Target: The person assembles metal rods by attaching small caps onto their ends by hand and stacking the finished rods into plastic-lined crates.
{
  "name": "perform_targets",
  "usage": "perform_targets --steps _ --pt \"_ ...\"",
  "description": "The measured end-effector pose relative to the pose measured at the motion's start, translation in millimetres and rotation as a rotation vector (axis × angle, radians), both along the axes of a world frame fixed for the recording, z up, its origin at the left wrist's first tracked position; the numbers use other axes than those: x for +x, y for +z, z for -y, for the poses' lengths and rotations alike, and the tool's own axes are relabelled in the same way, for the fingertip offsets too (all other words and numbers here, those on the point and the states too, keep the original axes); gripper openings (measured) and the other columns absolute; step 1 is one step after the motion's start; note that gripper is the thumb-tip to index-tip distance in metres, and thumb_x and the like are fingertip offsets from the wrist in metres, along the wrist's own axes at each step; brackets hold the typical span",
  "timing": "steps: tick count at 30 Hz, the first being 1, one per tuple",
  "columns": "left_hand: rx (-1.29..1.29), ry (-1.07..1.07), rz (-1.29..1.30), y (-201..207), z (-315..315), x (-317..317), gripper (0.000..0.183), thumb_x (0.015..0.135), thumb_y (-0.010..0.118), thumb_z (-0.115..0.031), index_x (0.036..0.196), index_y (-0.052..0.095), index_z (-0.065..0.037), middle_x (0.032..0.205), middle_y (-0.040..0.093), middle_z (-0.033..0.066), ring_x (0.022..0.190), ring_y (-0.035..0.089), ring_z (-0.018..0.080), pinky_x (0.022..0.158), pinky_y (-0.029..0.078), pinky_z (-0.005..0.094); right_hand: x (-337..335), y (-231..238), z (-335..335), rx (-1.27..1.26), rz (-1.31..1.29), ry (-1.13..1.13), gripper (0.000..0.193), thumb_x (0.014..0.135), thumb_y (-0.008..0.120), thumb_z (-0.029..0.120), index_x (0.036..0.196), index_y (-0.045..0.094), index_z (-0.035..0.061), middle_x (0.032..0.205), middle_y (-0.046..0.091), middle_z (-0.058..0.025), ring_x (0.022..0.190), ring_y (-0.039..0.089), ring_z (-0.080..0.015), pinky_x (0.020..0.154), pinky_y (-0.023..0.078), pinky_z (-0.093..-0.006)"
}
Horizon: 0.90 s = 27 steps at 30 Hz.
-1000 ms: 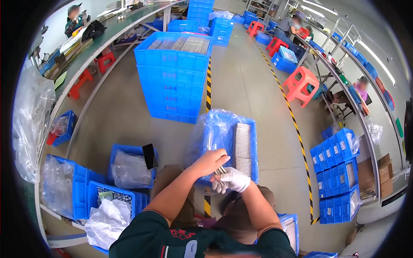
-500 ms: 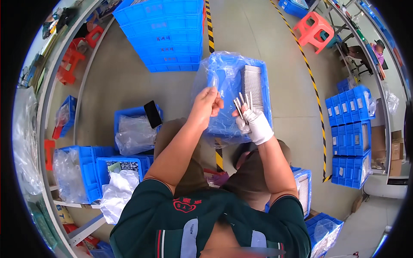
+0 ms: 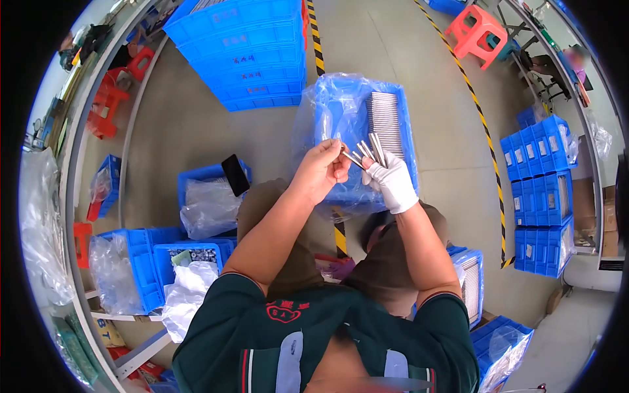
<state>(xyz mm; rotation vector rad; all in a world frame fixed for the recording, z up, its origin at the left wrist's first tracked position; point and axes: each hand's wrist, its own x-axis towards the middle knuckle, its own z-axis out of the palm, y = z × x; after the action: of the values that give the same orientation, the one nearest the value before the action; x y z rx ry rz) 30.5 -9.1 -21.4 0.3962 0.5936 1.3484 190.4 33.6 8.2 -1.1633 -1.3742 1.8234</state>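
Observation:
My right hand [image 3: 393, 185], in a white glove with some fingertips bare, is closed round several slim silver metal rods [image 3: 371, 149] that fan out from its fingers. One metal rod [image 3: 354, 159] points left toward my bare left hand [image 3: 321, 171]. The left thumb and forefinger pinch at that rod's end; any small part between them is too small to make out. Both hands are over the near part of a blue crate [image 3: 407, 124] lined with clear plastic film [image 3: 347, 108]. Along the crate's right side lies a stacked row of similar rods [image 3: 385, 121].
A tall stack of blue crates [image 3: 242, 59] stands ahead on the left. Nearer left are a crate with a black phone [image 3: 235, 174] on its edge and a bin of small metal parts [image 3: 203, 254]. More crates [image 3: 537, 196] and a red stool [image 3: 477, 36] are on the right.
My left hand has moved right and slightly nearer, from over the film to the end of one rod. That rod now sticks out leftward from the bunch in my right hand.

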Motion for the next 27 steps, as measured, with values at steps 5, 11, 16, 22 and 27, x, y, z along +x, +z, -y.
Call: perform_targets --steps 5,11,16,22,27 --pt "-0.006 -0.001 -0.009 0 0 -1 0.018 0.089 0.046 -0.022 0.082 0.050 -0.005 0.066 0.050 0.0044 0.053 0.041 0.0103 0.051 0.034 0.0249 -3 -6 0 0.176 0.126 -0.035 0.012 0.080 0.059 0.015 0.081 0.056 0.0035 0.056 0.051 0.0012 0.048 0.042 -0.0054 0.044 0.033 -0.0207" --pt "0.003 0.022 -0.016 -3 3 -1 0.016 0.087 0.049 -0.019 0.082 0.053 -0.005 0.067 0.051 0.0036 0.054 0.042 0.0103 0.052 0.035 0.0253 -4 -10 2 0.382 0.293 -0.074 0.014 0.079 0.060 0.016 0.082 0.056 0.0026 0.058 0.053 -0.0039 0.051 0.047 -0.0089 0.049 0.039 -0.0246" --pt "0.011 0.135 -0.233 -3 5 0 0.013 0.085 0.054 -0.016 0.086 0.057 -0.003 0.069 0.053 0.0032 0.057 0.045 0.0104 0.055 0.039 0.0261 -7 -8 5 0.540 0.389 -0.102 0.015 0.078 0.060 0.015 0.083 0.056 0.0025 0.061 0.055 -0.0111 0.053 0.051 -0.0167 0.053 0.042 -0.0293" --pt "-0.122 0.070 -0.195 0 7 -1 0.017 0.082 0.058 -0.019 0.089 0.059 -0.003 0.072 0.056 0.0025 0.062 0.050 0.0101 0.058 0.042 0.0256 -8 -8 8 0.840 0.500 -0.153 0.017 0.076 0.062 0.017 0.085 0.054 0.0042 0.064 0.058 -0.0137 0.057 0.058 -0.0279 0.052 0.043 -0.0333" --pt "-0.152 0.222 -0.357 -1 9 7 0.021 0.081 0.060 -0.023 0.085 0.060 -0.003 0.071 0.058 0.0031 0.062 0.051 0.0091 0.057 0.042 0.0243 -11 -13 8 0.986 0.590 -0.167 0.019 0.074 0.064 0.016 0.085 0.053 0.0051 0.064 0.058 -0.0139 0.057 0.058 -0.0308 0.051 0.044 -0.0357"
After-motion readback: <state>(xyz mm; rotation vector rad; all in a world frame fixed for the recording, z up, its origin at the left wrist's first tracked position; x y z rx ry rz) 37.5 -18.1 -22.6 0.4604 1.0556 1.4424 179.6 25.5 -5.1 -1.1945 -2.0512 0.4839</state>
